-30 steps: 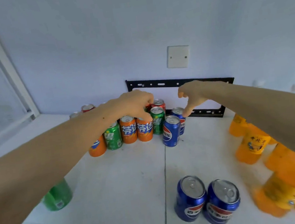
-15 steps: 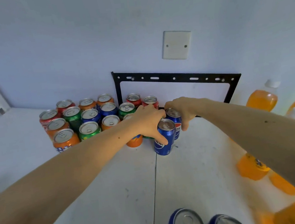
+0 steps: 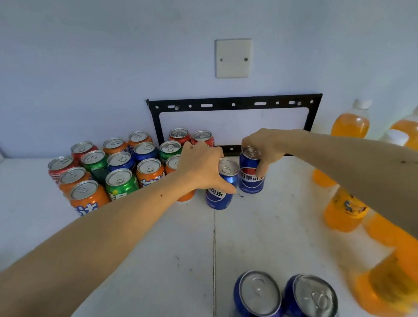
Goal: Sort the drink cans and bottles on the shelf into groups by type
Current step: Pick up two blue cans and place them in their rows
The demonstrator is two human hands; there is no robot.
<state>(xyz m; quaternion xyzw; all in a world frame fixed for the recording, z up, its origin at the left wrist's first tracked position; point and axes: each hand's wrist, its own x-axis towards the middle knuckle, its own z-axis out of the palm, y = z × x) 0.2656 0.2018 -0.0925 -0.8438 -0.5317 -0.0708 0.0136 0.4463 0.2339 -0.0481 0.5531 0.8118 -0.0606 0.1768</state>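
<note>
My left hand (image 3: 204, 168) is curled around the top of a blue cola can (image 3: 220, 186) on the white shelf (image 3: 149, 260), thumb down its front. Just beside it, touching, my right hand (image 3: 265, 147) has its grip closed on a second blue can (image 3: 250, 172), fingers wrapped over the rim and side. Both cans stand upright at the right edge of the mixed can cluster (image 3: 120, 168). Two more blue cans (image 3: 281, 301) stand well apart, near me; orange bottles (image 3: 344, 212) line the right.
</note>
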